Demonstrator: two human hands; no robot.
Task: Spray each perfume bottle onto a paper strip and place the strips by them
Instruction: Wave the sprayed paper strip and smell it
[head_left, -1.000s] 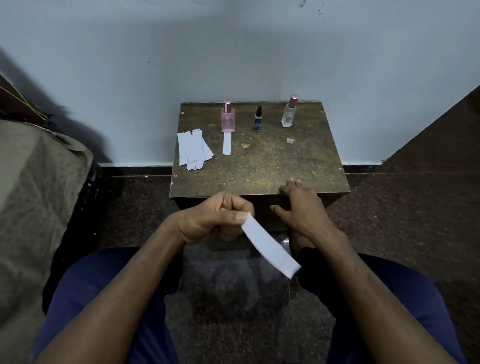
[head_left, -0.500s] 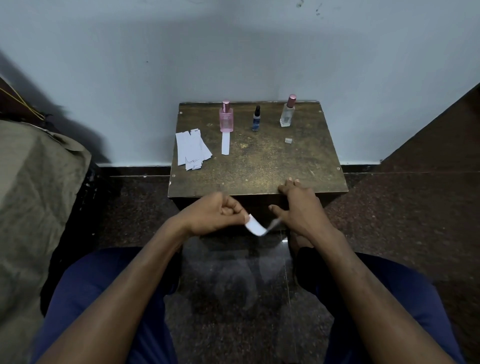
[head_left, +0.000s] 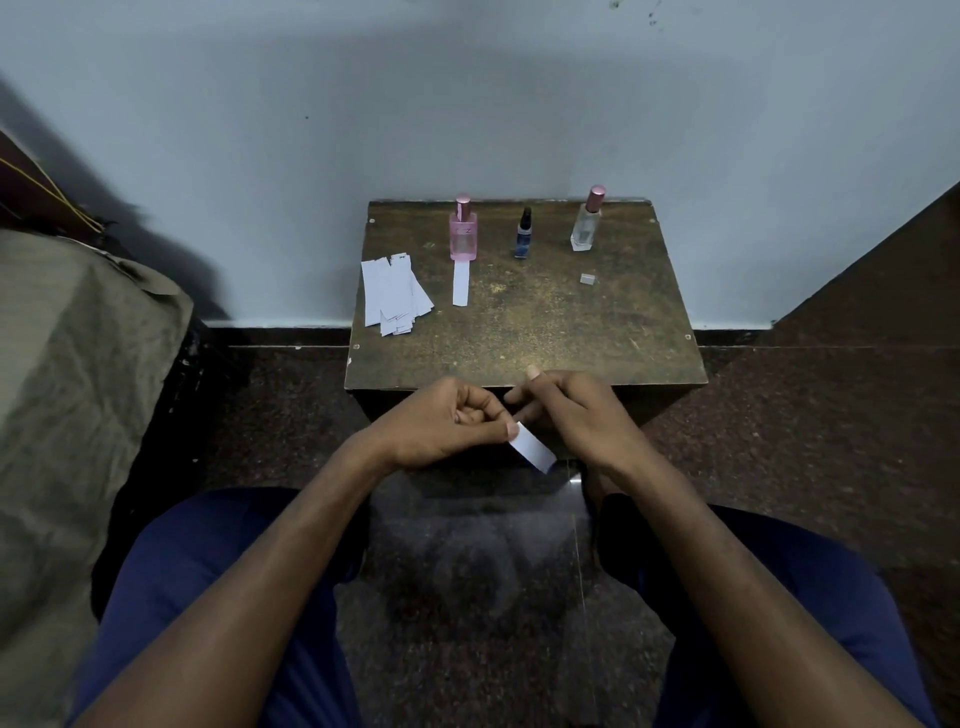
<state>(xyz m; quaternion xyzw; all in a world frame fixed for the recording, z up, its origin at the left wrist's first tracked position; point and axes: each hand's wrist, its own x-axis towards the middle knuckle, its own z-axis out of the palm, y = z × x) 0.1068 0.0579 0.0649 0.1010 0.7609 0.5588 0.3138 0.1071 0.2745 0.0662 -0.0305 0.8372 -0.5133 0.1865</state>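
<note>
Three perfume bottles stand in a row at the back of a small brown table (head_left: 524, 332): a pink bottle (head_left: 463, 236), a small dark blue bottle (head_left: 523, 236) and a clear bottle with a pink cap (head_left: 586, 224). One white strip (head_left: 460, 283) lies in front of the pink bottle. A loose pile of white strips (head_left: 392, 296) sits at the table's left. In front of the table's near edge, my left hand (head_left: 447, 423) pinches a white paper strip (head_left: 531, 448) between thumb and curled fingers. My right hand (head_left: 576, 413) is beside it, fingers loosely extended toward the strip.
A small grey cap or block (head_left: 587, 279) lies on the table below the clear bottle. An olive cloth-covered object (head_left: 67, 395) fills the left side. A pale wall rises behind the table, and dark speckled floor surrounds it. My blue-clad knees are at the bottom.
My left hand has waved the strip up and down. My right hand has left the table's edge and moved toward the strip.
</note>
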